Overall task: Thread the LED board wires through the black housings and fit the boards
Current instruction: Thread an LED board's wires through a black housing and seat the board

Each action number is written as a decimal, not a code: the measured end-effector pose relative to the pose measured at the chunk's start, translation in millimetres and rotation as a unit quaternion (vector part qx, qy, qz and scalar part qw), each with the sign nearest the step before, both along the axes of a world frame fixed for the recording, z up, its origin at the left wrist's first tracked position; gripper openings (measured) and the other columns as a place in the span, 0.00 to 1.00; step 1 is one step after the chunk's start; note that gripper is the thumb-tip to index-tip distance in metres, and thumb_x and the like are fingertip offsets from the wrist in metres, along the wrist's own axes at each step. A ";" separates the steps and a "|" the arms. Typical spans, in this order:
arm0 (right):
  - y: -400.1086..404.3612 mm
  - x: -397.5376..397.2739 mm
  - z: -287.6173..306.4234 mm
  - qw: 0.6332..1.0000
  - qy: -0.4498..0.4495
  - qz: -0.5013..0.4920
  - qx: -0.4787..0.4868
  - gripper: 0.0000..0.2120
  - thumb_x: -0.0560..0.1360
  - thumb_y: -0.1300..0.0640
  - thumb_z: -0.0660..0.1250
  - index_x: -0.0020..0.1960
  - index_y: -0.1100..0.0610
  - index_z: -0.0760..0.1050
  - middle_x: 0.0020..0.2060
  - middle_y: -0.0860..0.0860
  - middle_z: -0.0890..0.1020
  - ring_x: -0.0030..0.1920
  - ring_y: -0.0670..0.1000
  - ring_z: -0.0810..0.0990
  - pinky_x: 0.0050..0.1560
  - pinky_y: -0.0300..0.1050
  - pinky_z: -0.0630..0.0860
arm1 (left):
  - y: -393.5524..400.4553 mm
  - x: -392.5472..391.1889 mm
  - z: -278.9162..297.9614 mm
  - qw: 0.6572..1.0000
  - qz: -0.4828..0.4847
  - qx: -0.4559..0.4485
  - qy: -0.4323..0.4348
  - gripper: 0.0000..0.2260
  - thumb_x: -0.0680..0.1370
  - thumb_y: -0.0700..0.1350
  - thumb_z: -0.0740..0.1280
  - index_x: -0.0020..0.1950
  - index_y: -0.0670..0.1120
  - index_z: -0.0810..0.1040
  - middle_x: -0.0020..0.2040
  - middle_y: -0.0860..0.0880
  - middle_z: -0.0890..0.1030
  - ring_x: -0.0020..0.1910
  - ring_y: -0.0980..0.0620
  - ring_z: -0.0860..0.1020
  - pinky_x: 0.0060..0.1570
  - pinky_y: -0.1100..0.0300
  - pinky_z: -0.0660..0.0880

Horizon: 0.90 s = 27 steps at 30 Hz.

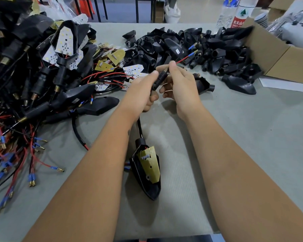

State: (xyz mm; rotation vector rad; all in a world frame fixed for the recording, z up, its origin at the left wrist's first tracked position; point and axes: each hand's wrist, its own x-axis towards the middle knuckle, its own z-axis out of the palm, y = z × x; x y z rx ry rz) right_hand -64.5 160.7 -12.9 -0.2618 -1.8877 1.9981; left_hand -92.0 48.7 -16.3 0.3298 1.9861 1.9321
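Grey matting covers the tabletop [243,145], with chair and table legs on a pale floor beyond its far edge. Near the centre, both hands meet over a ribbed black stem [162,76] with a metal spring at its upper end. The left hand [142,91] has its fingers curled round the stem's lower part, thumb pressed along it. The right hand [178,82] pinches the upper end between thumb and forefinger — its other fingers are curled loosely below. Out of the stem's top a red wire [182,59] runs toward 1 o'clock, ending in a blue-sleeved connector [193,53].

Below the left hand a black sleeved cable [139,126] drops toward 6 o'clock into a black housing [143,186] lying on the tabletop between the forearms. A gold-backed LED board [150,165] sits in its open face, tilted rather than flush.

At 9 to 11 o'clock lies a heap of assembled units [33,75] — black housings, white boards and tangled red and black wires. Loose LED boards [110,62] lie at 11 o'clock. A pile of empty housings [191,48] spreads at 1 o'clock, beside a cardboard box [278,56] at 2 o'clock. Two plastic bottles [234,13] stand behind it.
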 end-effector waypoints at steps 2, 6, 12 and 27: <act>2.1 -0.8 -0.3 0.999 0.007 -0.041 -0.012 0.12 0.82 0.55 0.60 0.48 0.57 0.82 0.26 0.49 0.69 0.26 0.46 0.66 0.28 0.37 0.64 | -0.2 -0.1 -1.0 0.999 -0.007 -0.030 0.028 0.13 0.82 0.53 0.60 0.45 0.46 0.75 0.24 0.53 0.67 0.23 0.56 0.59 0.21 0.66 0.55; 9.5 -1.2 -1.1 0.991 0.023 -0.095 -0.095 0.08 0.79 0.63 0.62 0.42 0.57 0.74 0.26 0.49 0.67 0.24 0.45 0.62 0.25 0.36 0.60 | 2.0 0.0 -1.5 0.996 -0.032 -0.074 0.045 0.17 0.84 0.52 0.58 0.42 0.45 0.77 0.25 0.53 0.76 0.22 0.58 0.66 0.21 0.68 0.61; 19.4 -5.1 2.1 0.952 0.080 -0.124 -0.267 0.08 0.84 0.63 0.54 0.47 0.60 0.68 0.31 0.56 0.77 0.27 0.49 0.78 0.32 0.40 0.79 | -10.1 -1.2 3.8 0.994 -0.087 -0.066 0.014 0.16 0.84 0.49 0.59 0.39 0.44 0.77 0.35 0.50 0.84 0.29 0.58 0.78 0.25 0.68 0.70; 12.8 -8.7 1.7 0.950 0.026 -0.086 -0.301 0.05 0.79 0.61 0.65 0.51 0.60 0.69 0.31 0.51 0.71 0.26 0.45 0.70 0.27 0.36 0.71 | -23.6 -8.0 7.8 0.985 -0.139 -0.100 -0.003 0.18 0.85 0.49 0.51 0.42 0.44 0.72 0.27 0.49 0.77 0.21 0.54 0.71 0.23 0.65 0.67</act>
